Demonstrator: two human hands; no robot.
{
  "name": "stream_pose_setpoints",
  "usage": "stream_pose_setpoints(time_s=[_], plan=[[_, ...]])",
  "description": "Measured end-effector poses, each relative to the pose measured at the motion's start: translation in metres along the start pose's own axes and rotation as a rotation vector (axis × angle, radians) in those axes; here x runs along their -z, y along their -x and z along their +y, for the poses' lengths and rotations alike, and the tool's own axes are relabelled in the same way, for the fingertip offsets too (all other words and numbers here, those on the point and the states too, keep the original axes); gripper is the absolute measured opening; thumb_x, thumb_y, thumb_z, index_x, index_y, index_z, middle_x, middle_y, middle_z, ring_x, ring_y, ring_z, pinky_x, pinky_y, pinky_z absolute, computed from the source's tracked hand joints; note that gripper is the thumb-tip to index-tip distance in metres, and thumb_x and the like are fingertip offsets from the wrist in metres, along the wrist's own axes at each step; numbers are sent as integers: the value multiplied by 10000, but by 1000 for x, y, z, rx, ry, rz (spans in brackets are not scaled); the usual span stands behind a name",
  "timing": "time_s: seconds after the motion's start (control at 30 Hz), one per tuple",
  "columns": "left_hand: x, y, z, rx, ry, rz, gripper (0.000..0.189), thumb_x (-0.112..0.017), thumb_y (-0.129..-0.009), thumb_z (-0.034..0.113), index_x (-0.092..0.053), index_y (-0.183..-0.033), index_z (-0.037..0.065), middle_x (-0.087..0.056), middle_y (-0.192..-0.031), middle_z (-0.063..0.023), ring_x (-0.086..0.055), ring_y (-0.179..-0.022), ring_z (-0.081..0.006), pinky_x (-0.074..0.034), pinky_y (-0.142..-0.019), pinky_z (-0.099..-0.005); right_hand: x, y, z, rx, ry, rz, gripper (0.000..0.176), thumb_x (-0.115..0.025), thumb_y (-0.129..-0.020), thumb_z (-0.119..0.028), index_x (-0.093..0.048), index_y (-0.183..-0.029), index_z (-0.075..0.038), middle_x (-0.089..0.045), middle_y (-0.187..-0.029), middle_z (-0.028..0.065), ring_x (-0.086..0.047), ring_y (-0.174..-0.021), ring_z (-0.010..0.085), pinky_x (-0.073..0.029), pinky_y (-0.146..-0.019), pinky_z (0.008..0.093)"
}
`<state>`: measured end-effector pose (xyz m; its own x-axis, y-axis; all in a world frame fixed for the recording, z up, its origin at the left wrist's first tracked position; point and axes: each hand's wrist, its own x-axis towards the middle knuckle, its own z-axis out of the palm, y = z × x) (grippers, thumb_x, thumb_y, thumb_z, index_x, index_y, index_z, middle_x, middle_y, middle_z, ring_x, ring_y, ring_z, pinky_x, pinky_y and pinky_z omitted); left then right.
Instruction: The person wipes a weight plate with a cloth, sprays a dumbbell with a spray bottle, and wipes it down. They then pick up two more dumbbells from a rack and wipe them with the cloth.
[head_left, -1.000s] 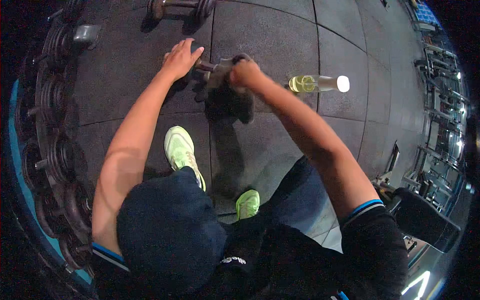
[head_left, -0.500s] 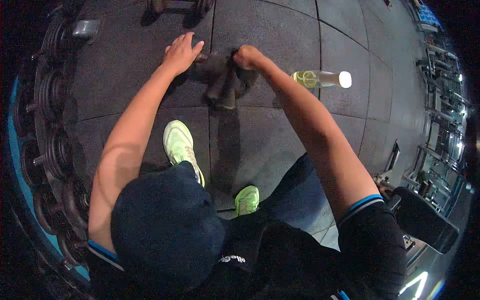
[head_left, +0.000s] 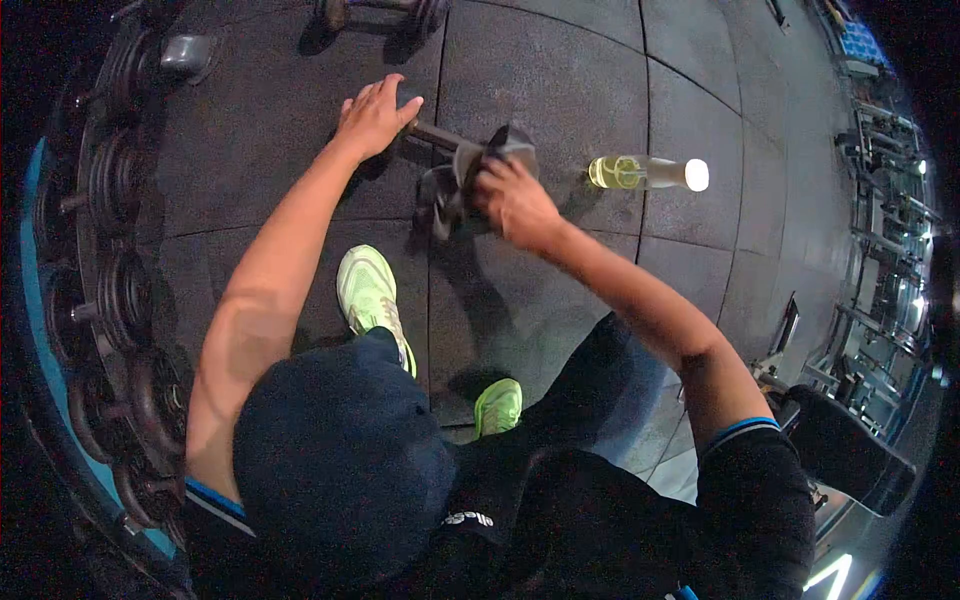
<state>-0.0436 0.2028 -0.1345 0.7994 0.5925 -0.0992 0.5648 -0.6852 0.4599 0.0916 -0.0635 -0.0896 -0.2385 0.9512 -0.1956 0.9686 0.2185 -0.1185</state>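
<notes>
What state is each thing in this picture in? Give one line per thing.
dumbbell: on the floor, handle bare.
cloth: bunched, pressed over one end of the dumbbell.
right hand: shut on the cloth.
left hand: open, resting on the dumbbell's other end.
bottle: on its side, capped, some yellow liquid inside.
second dumbbell: on the floor, untouched.

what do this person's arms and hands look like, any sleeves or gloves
The left sleeve and right sleeve are short and black, hemmed with a blue and white band; arms bare below. The left hand and right hand wear no gloves; no watch shows.
</notes>
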Motion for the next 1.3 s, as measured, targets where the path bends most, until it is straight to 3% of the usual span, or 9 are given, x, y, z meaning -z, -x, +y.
stream_pose_setpoints(time_s=[0.07, 0.27, 0.4, 0.47, 0.57, 0.77, 1.0, 1.17, 1.3], plan=[[-5, -3, 0, 21, 11, 2, 661, -495, -997, 566, -437, -1450, 88, -567, -1398, -205, -509, -1325, -398, -397, -1059, -569, 5, 25, -34, 115, 181, -415, 306, -597, -838, -267, -723, -1086, -139, -623, -1177, 99, -476, -1321, 344, -332, -1126, 543], [-17, -7, -5, 31, 83, 15, 673, -486, -994, 575, -442, -1444, 77, -543, -1424, -190, -487, -1343, -386, -369, -1076, -591, 28, 76, -23, -648, -489, 180, 423, -671, -748, -40, -668, -1165, -110, -606, -1146, 172, -613, -1094, 405, -505, -978, 440], [-20, -10, -9, 4, 112, 45, 666, -478, -998, 575, -453, -1433, 71, -547, -1408, -200, -499, -1324, -398, -383, -1066, -594, 36, 4, 38, -651, -301, 624, 575, -753, -741, -177, -600, -1282, -52, -541, -1330, 228, -538, -1217, 440, -467, -1038, 443], [-23, -8, -12, -7, 125, 52, 662, -474, -1002, 569, -452, -1432, 66, -545, -1410, -201, -501, -1322, -401, -386, -1065, -593, -2, -33, 56, -755, -236, 543, 525, -720, -787, -300, -648, -1227, -24, -587, -1320, 240, -578, -1203, 428, -488, -1017, 459], [-22, -2, -14, -26, 123, 79, 660, -472, -1009, 557, -442, -1439, 56, -539, -1418, -200, -501, -1322, -403, -390, -1063, -588, -14, -74, 83, -883, -541, -112, 479, -686, -814, -351, -692, -1149, -9, -660, -1207, 254, -642, -1136, 410, -525, -951, 495], [-23, 21, -15, -115, 162, 149, 642, -527, -1008, 488, -407, -1455, 43, -508, -1447, -201, -493, -1329, -408, -400, -1064, -564, -50, -103, 140, -809, -428, -220, 389, -719, -808, -266, -685, -1114, -30, -691, -1135, 253, -671, -1081, 411, -543, -906, 516], [-16, 78, -25, -76, 228, 59, 662, -521, -1020, 428, -293, -1521, 59, -425, -1503, -236, -411, -1393, -424, -340, -1127, -541, -75, -76, 109, -969, -291, 486, 380, -670, -841, -201, -608, -1185, -51, -702, -1065, 235, -674, -1021, 441, -536, -882, 507], [-12, 82, -18, -39, 226, 34, 675, -479, -1036, 422, -242, -1555, 61, -388, -1529, -251, -367, -1422, -427, -311, -1158, -519, -42, -104, 72, -964, -770, 749, 444, -680, -747, -194, -709, -1151, -13, -713, -1046, 260, -688, -1003, 425, -546, -913, 467], [-11, 66, -24, -46, 369, -7, 633, -395, -1067, 388, -205, -1582, 72, -332, -1577, -250, -311, -1467, -411, -244, -1213, -450, -50, -192, 42, -1144, -1025, 570, 444, -565, -815, -260, -704, -1097, 53, -678, -1103, 316, -659, -1068, 464, -509, -965, 493]])
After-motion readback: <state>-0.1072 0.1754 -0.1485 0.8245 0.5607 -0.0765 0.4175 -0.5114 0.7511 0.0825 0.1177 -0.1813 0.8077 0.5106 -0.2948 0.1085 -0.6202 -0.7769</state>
